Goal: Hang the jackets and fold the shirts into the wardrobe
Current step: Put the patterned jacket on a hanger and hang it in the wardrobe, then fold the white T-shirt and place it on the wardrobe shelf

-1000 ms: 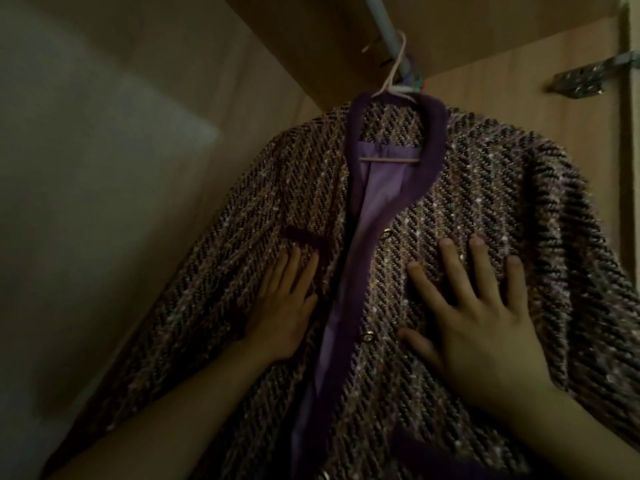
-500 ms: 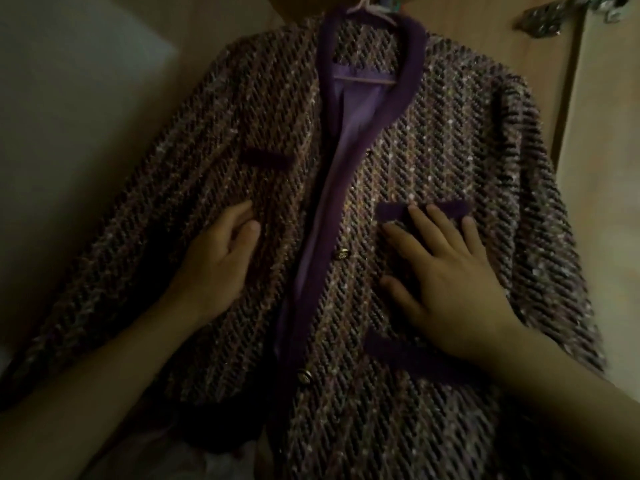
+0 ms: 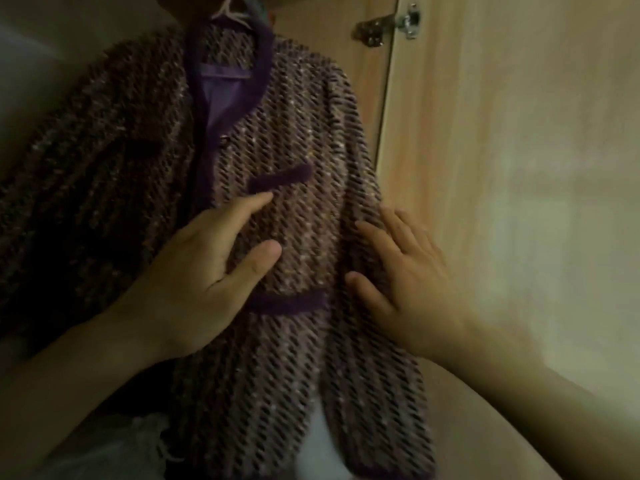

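Left hand (image 3: 194,282) and right hand (image 3: 408,289), fingers straight (lightly spread), flat against the hanging tweed jacket (image 3: 294,133).

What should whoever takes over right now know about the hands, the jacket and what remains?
Left hand: open, fingers resting on the tweed jacket front, near its purple pocket trims.
Right hand: open, flat against the jacket's side edge.
The jacket is on a hanger inside the wardrobe; the rail is out of view.
Done: this jacket looks hung.
Left: let go; other jackets and shirts aren't in view.
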`<act>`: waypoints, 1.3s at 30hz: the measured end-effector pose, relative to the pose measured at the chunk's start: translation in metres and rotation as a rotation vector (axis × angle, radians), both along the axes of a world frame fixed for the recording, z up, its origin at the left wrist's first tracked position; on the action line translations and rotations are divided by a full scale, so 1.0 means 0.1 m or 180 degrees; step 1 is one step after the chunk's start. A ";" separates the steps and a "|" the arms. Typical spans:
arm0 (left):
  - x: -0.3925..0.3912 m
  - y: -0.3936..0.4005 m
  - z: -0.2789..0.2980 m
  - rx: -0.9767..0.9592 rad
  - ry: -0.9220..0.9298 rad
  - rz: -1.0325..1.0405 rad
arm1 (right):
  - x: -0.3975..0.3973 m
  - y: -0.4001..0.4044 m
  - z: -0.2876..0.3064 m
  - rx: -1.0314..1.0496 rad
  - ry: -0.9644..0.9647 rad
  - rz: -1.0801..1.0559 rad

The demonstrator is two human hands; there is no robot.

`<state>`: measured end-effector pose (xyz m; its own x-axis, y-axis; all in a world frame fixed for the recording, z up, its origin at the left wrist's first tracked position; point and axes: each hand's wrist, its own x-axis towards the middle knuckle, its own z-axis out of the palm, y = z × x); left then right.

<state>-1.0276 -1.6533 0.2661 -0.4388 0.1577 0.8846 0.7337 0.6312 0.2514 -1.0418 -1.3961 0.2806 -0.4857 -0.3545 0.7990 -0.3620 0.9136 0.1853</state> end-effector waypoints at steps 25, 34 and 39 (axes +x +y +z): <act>0.75 4.73 -1.37 -0.1032 -0.0485 -0.1576 | 2.35 4.43 -1.30 -0.1023 -0.1391 -0.1679; 0.43 5.50 -2.15 -0.1008 -0.0980 -0.2196 | 2.56 4.92 -1.94 -0.1125 -0.1744 -0.2314; 0.46 5.89 -2.50 -0.1262 -0.1292 -0.2263 | 2.66 5.23 -2.32 -0.1368 -0.1838 -0.2451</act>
<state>-0.9812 -1.0644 0.0162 -0.3876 0.7701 0.5066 0.8857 0.1588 0.4362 -0.7754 -0.8730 0.0486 -0.8062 0.4698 0.3597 0.4140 0.8822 -0.2243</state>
